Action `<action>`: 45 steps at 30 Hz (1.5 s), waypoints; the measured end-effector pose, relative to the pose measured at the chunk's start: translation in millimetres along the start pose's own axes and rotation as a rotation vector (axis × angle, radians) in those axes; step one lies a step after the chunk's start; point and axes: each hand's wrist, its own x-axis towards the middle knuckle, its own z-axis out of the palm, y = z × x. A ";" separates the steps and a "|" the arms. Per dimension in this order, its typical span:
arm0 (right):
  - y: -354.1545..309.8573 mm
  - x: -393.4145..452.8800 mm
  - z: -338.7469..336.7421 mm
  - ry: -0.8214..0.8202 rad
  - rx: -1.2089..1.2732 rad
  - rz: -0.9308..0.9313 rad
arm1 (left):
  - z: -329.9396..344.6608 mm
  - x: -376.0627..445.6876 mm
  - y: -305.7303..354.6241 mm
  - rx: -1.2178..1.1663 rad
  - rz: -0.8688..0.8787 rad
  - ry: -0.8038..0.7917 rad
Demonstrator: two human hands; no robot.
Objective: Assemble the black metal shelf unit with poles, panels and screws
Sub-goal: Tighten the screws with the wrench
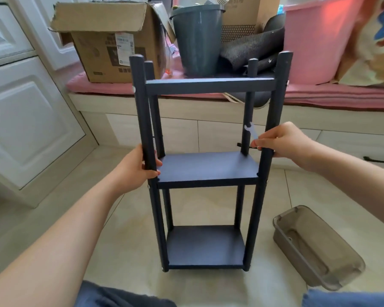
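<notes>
The black metal shelf unit point(206, 167) stands upright on the tiled floor in front of me, with three panels between four poles. My left hand point(133, 168) grips the front left pole just above the middle panel. My right hand point(282, 140) is at the front right pole at the same height, its fingers curled there, and it pinches a small white flat wrench point(251, 130) that points up and left. A small silver screw head point(133, 89) shows on the front left pole at the top panel.
A smoky transparent plastic box point(315, 247) lies on the floor at the right. Behind the shelf, a window bench with a pink cushion point(111, 87) carries a cardboard box point(111, 41), a grey bin point(197, 38) and a pink tub point(319, 41). White cabinets point(24, 111) stand left.
</notes>
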 end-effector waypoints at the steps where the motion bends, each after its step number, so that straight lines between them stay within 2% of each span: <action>1: 0.9 -3.5 -1.1 0.005 -0.005 -0.019 | 2.3 1.6 -0.6 0.007 -0.010 -0.001; 12: 1.1 -25.9 -2.8 0.004 -0.035 -0.143 | 13.3 14.4 0.1 0.138 -0.095 0.146; 22: -15.7 -33.6 4.1 0.079 -0.067 -0.306 | 11.6 13.6 -4.1 0.081 -0.067 0.254; 27: -24.8 -38.9 13.9 0.081 -0.088 -0.365 | 12.6 12.7 0.7 0.144 -0.144 0.333; 30: -34.4 -43.2 21.7 0.078 -0.099 -0.417 | 19.8 9.2 16.5 0.200 -0.225 0.297; 33: -45.0 -47.4 32.0 0.059 -0.104 -0.467 | 37.3 -4.9 50.9 0.292 -0.086 0.290; 35: -53.2 -49.7 39.7 0.050 -0.109 -0.503 | 53.0 -14.2 73.6 0.225 0.051 0.091; 37: -61.0 -51.3 46.3 0.051 -0.121 -0.540 | 67.4 -23.2 87.8 0.175 0.130 -0.211; 39: -68.5 -52.2 51.7 0.042 -0.140 -0.557 | 81.7 -32.0 91.3 0.164 0.177 -0.329; 45: -85.6 -54.1 63.4 0.011 -0.049 -0.552 | 104.5 -37.0 85.5 0.068 0.227 -0.106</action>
